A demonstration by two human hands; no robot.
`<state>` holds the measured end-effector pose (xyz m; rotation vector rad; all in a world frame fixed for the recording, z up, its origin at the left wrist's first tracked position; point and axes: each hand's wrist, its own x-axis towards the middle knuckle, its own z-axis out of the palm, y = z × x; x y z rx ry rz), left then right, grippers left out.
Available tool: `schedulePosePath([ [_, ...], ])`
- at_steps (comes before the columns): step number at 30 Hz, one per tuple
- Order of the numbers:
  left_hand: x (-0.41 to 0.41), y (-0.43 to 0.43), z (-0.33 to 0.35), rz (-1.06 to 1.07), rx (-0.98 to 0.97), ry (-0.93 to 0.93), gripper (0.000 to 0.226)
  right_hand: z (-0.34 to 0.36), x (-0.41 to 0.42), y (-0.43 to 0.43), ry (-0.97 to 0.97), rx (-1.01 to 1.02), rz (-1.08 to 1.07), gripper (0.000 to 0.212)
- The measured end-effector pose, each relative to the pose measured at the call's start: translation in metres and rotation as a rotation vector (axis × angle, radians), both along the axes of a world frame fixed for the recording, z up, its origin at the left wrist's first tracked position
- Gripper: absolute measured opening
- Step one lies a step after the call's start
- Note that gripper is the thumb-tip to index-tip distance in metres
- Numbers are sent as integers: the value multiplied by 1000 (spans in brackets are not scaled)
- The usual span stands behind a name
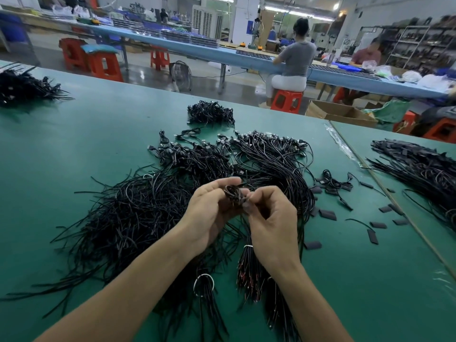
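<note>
**One coil (233, 192) held over the heap (148, 206)**

You hold the small black coil just above the heap's near side, apparently so its loops stay free of the tangle below. Your left hand (212, 208) cups it, fingers and thumb curled round the loops. Your right hand (274, 218) pinches its end, fingertips clamped together on it. The coil looks thin, dark and tightly wound, partly blurred. Beyond the heap sits a smaller mound (211, 114) of bundled cables, likely finished ones. Right of the heap, flat black sleeves (328, 214) lie within reach.
</note>
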<state>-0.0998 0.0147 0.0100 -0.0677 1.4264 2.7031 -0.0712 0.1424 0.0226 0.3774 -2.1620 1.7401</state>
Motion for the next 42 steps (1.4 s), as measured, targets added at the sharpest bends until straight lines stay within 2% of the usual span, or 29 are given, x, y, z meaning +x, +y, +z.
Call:
schedulePosePath([
  [2, 1, -6, 8, -8, 107, 12, 50, -4, 1, 3, 8, 24, 38, 30],
  [5, 6, -10, 16, -69, 165, 66, 51, -10, 2, 3, -19, 65, 90, 26],
  [10, 11, -8, 12, -109, 147, 181, 42, -13, -7, 7, -175, -85, 218, 21],
  [13, 14, -6, 4, -90, 122, 243, 41, -14, -13, 15, -206, -78, 180, 10],
  [15, 17, -5, -2, -121, -15, 306, 50, -13, -15, 18, -186, -46, 121, 11],
  [17, 21, -1, -5, -147, -210, 372, 56, -11, -18, 21, -164, -18, 14, 21],
  [21, 23, 4, -6, 37, -494, 420, 22, -8, -22, 28, -82, -30, -124, 29],
  [23, 21, 4, -5, 100, -617, 390, 15, -6, -22, 29, -36, -28, -135, 28],
  [27, 23, 2, -1, -86, -624, 437, 8, 1, -20, 36, 35, 11, -48, 37],
  [31, 21, 0, -4, -73, -700, 349, 22, 9, -20, 41, 122, 176, 0, 43],
  [34, 21, 2, -5, -99, -758, 321, 17, 8, -19, 37, 202, 296, -41, 41],
  [36, 21, 8, -3, -96, -841, 302, 12, 6, -17, 33, 230, 282, -73, 39],
  [38, 21, 14, -2, -105, -807, 278, 23, 4, -15, 27, 239, 227, -74, 38],
  [42, 18, 10, 1, -146, -370, 93, 50, 2, -10, 19, 209, 108, 20, 43],
])
